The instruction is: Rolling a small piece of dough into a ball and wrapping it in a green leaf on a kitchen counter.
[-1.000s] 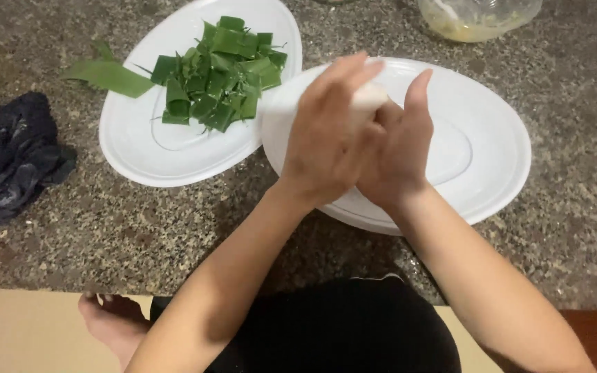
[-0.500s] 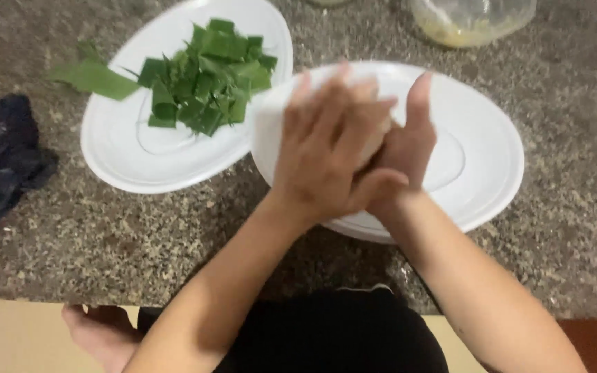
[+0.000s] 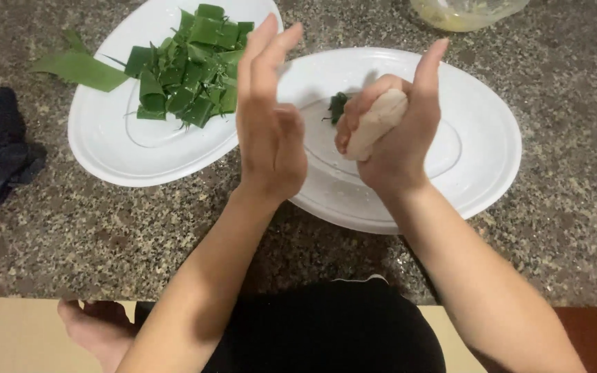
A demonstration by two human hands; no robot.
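Dough held over plate, left hand clear.
Right hand [image 3: 395, 141] cups the dough [image 3: 376, 124] loosely above the plate [image 3: 481, 145]; left hand [image 3: 269, 124] open, empty. Risk: soft grip lets dough slip onto the leaf bit [image 3: 338, 107].

- The left hand [image 3: 269, 124] is raised edge-on, fingers [image 3: 265, 52] straight, pressed close together and pointing away from the body, palm turned toward the other hand; it grips nothing.
- The right hand [image 3: 395, 131] is cupped, thumb upright and fingers curled inward around a pale lump of dough [image 3: 376, 123] lying in its palm.
- The two hands stand near each other, with a gap between them and no contact.
- Both forearms are bare, rising from the lower edge of the view and drawing closer toward the wrists.
- A bare foot [image 3: 95, 330] shows at lower left.
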